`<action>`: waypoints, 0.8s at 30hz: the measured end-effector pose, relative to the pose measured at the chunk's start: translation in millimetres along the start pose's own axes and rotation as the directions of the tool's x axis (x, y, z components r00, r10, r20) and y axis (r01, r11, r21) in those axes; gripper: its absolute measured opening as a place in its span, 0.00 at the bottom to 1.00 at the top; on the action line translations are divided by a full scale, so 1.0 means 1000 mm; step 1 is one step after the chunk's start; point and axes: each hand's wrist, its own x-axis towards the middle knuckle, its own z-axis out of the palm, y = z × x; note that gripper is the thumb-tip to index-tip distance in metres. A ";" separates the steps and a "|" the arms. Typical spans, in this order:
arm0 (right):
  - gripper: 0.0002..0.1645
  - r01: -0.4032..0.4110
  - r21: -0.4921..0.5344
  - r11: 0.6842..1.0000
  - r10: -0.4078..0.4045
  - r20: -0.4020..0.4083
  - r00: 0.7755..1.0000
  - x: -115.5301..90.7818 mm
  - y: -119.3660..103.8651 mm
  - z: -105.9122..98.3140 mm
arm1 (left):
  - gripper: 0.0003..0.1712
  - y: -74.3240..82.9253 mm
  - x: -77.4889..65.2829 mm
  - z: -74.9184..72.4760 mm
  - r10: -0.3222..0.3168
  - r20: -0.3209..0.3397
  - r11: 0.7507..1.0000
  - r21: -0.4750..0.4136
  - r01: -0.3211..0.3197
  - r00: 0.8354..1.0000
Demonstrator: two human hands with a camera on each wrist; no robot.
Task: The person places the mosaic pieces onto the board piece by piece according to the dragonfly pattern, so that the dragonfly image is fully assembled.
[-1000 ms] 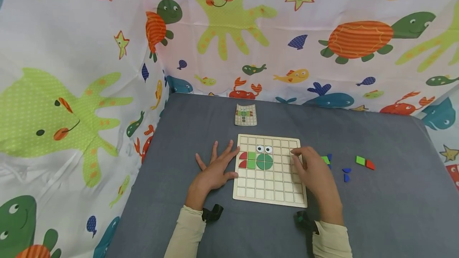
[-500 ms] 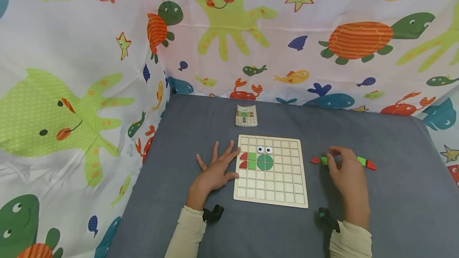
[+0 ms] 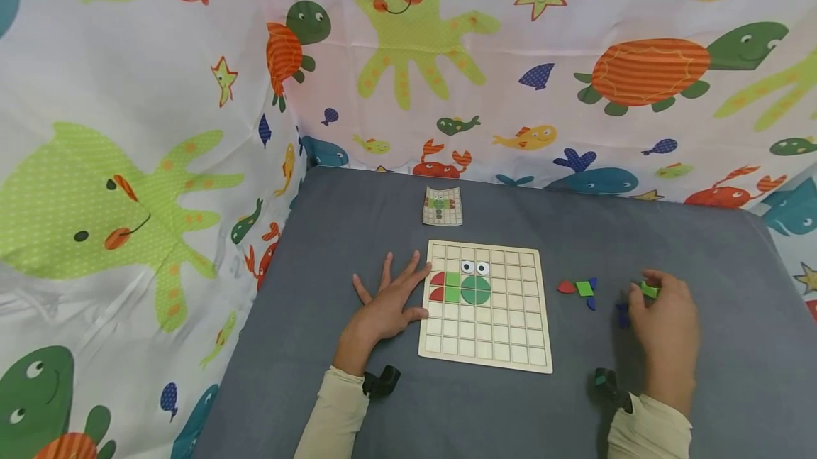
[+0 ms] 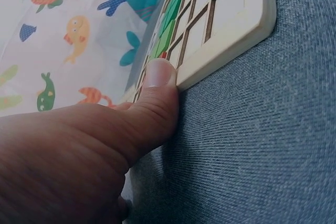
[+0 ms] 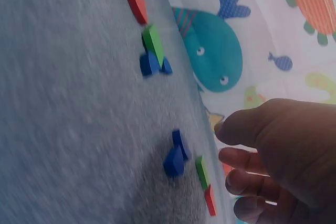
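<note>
Green tile (image 3: 649, 291): on table (image 3: 485, 416), just beside right hand (image 3: 667, 328); grip released, fingers bent. Grid board (image 3: 504, 335): left hand (image 3: 381, 311) at edge, thumb touching; grip unclenched, fingers spread.

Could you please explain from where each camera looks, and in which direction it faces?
Head: worn on the head, faces forward and down at the wooden grid board; the left hand, right hand and both sleeves show.
Left wrist: worn on that wrist, faces the board's edge at a low slant; part of the left hand, with its thumb, shows.
Right wrist: worn on that wrist, faces the loose pieces and sea-animal cloth; the right hand shows.
Shared: head and left wrist, the board; head and right wrist, the pieces.
</note>
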 end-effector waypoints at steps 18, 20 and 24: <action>0.30 -0.102 -0.057 0.993 0.104 0.034 0.994 0.010 0.016 -0.008 | 0.50 -0.001 0.000 -0.001 0.006 -0.001 1.000 -0.016 -0.006 1.000; 0.30 -0.095 -0.058 0.994 0.097 0.038 0.995 0.011 0.016 -0.008 | 0.50 -0.001 0.000 0.000 0.006 0.000 1.000 -0.010 -0.006 1.000; 0.29 -0.083 -0.057 0.995 0.085 0.039 0.996 0.013 0.018 -0.008 | 0.50 -0.001 0.000 0.000 0.007 -0.001 1.000 -0.009 -0.007 1.000</action>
